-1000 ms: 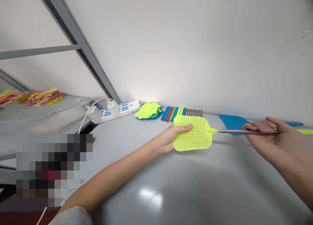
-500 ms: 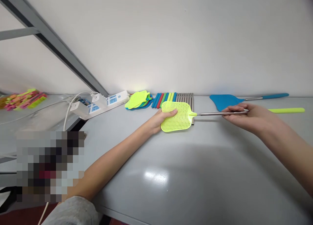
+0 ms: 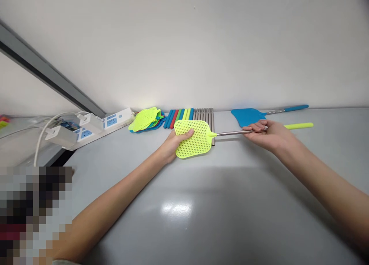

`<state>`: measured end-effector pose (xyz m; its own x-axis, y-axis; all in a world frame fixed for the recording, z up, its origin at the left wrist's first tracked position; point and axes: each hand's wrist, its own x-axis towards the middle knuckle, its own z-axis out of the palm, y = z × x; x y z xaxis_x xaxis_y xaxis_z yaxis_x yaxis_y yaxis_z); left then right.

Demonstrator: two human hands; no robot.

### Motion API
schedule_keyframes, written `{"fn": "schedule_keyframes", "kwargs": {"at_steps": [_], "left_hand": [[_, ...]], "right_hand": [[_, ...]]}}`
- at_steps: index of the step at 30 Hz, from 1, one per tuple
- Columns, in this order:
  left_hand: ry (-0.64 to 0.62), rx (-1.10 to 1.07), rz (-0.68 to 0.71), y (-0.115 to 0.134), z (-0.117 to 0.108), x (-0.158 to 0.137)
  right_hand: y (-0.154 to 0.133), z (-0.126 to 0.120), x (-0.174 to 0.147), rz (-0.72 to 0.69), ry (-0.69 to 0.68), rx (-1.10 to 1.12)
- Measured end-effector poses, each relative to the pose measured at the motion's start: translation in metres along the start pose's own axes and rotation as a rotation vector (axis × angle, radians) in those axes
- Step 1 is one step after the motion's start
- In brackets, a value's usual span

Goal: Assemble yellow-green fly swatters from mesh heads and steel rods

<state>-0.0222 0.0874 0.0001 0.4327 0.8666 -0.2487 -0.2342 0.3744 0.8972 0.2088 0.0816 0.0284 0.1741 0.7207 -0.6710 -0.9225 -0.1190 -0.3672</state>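
My left hand (image 3: 170,145) pinches the perforated head of a yellow-green fly swatter (image 3: 198,139), thumb on top and fingers behind it. The head points left, and its thin metal rod runs right into my right hand (image 3: 266,133). That hand is turned palm up, its fingers curled around the rod. Beyond it sticks out the swatter's yellow-green handle (image 3: 300,125). Behind my right hand lies a blue fly swatter (image 3: 249,117) with a blue grip, its head partly covered by my fingers.
Along the wall lie a pile of loose swatter heads (image 3: 145,119), a row of coloured handle sleeves (image 3: 178,118) and several metal rods (image 3: 204,114). At the left, a white power strip (image 3: 118,120) carries plugged-in adapters (image 3: 62,136) and cables. The grey table (image 3: 201,211) spreads in front.
The view has turned to the right, so everything sits further left in the picture. Both hands keep their hold on the yellow-green fly swatter.
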Motion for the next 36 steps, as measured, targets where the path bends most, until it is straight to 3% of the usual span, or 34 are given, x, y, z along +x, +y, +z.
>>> {"fn": "schedule_keyframes", "kwargs": {"at_steps": [3,6,14,22,30,36], "left_hand": [[0.068,0.007,0.013,-0.004,0.006,-0.007],[0.123,0.01,0.008,-0.009,0.014,-0.015],[0.148,-0.034,-0.07,-0.013,0.022,-0.026],[0.17,-0.016,-0.052,-0.016,0.021,-0.026],[0.147,-0.051,-0.051,-0.014,0.021,-0.024],[0.138,-0.065,-0.057,-0.014,0.019,-0.022]], "right_hand": [[0.008,-0.006,0.001,-0.111,-0.068,-0.006],[0.016,-0.013,0.001,-0.169,-0.039,0.032],[0.023,-0.016,-0.009,-0.264,-0.102,-0.003],[0.027,-0.015,-0.017,-0.355,-0.194,0.016],[0.022,-0.012,-0.021,-0.324,-0.206,0.02],[0.016,-0.011,-0.02,-0.214,-0.174,-0.058]]}}
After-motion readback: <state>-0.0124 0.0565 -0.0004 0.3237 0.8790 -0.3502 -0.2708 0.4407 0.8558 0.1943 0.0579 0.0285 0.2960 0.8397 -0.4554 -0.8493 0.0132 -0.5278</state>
